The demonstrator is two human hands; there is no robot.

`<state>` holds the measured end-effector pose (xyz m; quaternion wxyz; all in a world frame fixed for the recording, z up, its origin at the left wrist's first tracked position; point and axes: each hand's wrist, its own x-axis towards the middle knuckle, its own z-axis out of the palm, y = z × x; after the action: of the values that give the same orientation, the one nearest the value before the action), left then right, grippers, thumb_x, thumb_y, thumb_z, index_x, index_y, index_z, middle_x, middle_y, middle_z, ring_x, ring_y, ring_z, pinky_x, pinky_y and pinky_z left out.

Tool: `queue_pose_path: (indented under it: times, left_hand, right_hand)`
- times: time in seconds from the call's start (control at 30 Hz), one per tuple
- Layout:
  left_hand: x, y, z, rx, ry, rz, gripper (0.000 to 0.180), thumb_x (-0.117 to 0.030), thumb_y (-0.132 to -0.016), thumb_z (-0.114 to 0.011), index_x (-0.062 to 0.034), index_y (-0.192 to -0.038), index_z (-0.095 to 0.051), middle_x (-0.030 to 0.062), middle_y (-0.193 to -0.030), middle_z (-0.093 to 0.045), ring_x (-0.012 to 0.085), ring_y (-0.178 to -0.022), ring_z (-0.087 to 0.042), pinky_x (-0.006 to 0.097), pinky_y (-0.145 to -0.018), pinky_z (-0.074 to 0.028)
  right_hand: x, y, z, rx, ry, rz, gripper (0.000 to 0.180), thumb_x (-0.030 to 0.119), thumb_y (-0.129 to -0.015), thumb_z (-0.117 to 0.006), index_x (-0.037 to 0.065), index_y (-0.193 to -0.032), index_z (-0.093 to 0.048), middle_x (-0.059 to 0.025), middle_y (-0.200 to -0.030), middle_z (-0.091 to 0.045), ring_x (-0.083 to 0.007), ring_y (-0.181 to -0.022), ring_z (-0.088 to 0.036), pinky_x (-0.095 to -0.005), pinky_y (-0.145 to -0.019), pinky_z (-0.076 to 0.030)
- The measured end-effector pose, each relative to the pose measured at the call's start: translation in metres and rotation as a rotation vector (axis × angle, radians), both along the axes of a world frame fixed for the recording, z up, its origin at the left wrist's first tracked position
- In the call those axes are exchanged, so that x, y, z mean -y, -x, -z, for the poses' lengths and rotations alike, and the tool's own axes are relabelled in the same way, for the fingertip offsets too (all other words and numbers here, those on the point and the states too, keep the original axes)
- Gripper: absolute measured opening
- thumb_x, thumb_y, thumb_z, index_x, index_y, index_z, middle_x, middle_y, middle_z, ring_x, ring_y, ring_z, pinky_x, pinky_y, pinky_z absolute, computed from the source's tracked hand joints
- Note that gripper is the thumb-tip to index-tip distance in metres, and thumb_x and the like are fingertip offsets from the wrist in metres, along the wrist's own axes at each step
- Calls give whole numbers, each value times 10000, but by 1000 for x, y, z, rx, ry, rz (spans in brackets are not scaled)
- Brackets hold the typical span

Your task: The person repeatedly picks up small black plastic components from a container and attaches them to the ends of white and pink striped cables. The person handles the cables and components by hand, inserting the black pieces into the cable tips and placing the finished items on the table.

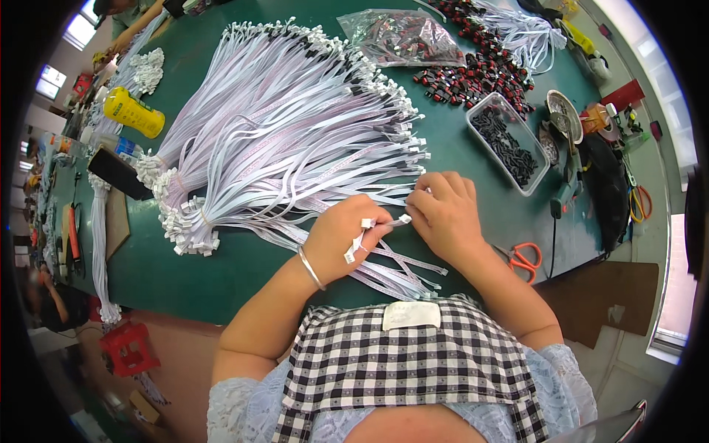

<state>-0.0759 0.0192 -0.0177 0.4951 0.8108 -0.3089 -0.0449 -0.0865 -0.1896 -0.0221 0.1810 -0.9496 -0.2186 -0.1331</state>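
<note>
My left hand [343,238], with a silver bangle at the wrist, is closed round a few white flat cables. Their small white connectors [367,223] stick out between the fingers, and one cable end [401,220] points toward my other hand. Close by on the right, my right hand [447,215] has its fingers bent in a pinch. A small whitish bit shows at its fingertips, too small to name. Beneath and beyond both hands spreads a big fan of white flat cables [273,140], bundled at the left. Loose cable ends [399,277] lie just in front of my left hand.
On the green table [185,292], a clear box [509,144] of small black parts sits right, below a heap of red-and-black parts [473,81] and a plastic bag [402,37]. Orange-handled scissors [524,258] lie near my right forearm. A yellow bottle [133,112] and dark phone-like slab [118,173] lie left.
</note>
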Motion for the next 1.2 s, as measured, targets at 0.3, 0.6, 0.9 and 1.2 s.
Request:
queue_pose_path:
  times: [0.3, 0.6, 0.9, 1.2]
  left_hand:
    - [-1, -4, -4, -400, 74, -77, 137, -108, -802, -661, 5, -877, -645, 30, -756, -626, 94, -660, -540, 255, -619, -440]
    - [-3, -5, -8, -591, 117, -112, 137, -96, -790, -695, -36, -869, -601, -21, -734, -578, 48, -654, -496, 215, -590, -403]
    - [-6, -6, -2, -583, 326, -84, 198, -25, -784, -688, -5, -975, -644, 55, -864, -659, 118, -771, -611, 242, -698, -486]
    - [-7, -9, -9, -274, 136, -86, 112, -50, -768, -709, 11, -835, -643, 61, -820, -649, 118, -720, -585, 266, -650, -463]
  right_hand:
    - [77, -42, -37, 66, -135, 186, 197, 188, -770, -679, 53, -913, -672, -106, -999, -628, -296, -984, -547, -408, -871, -418]
    - [140, -82, -9, -284, 204, 424, 233, 132, -767, -637, 57, -987, -651, -132, -1016, -632, -321, -970, -586, -407, -838, -460]
    - [157, -86, -3, -201, -6, 421, 166, 149, -766, -663, 28, -868, -614, -166, -849, -631, -349, -848, -603, -421, -750, -466]
    - [150, -77, -19, -167, 158, 438, 154, 146, -772, -678, 38, -839, -593, -149, -824, -619, -336, -786, -589, -395, -692, -453]
